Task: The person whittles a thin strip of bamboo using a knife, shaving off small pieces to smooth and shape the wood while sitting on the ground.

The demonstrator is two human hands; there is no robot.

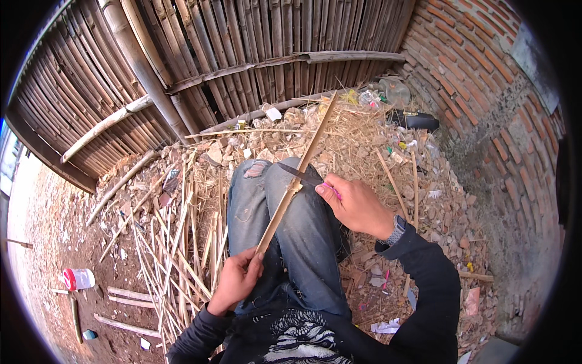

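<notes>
A split bamboo strip (313, 144) slants over my knees, its far end pointing away toward the fence. My left hand (239, 276) is closed round the strip's near end. In my right hand (357, 203) is a knife (299, 173) with a pink handle, fingers wrapped about the grip. The dark blade lies across the strip just beyond a node, where a pale curled shaving (296, 185) clings. Whether the edge bites into the bamboo I cannot tell. Worn jeans (303, 236) cover my legs beneath the strip.
Several split bamboo strips (176, 261) lie heaped to my left. A red and white tub (79, 279) stands on the ground farther left. Rubble, straw and litter spread ahead, with a black case (414, 120) by the brick wall (479, 67). A bamboo fence (254, 36) closes the far side.
</notes>
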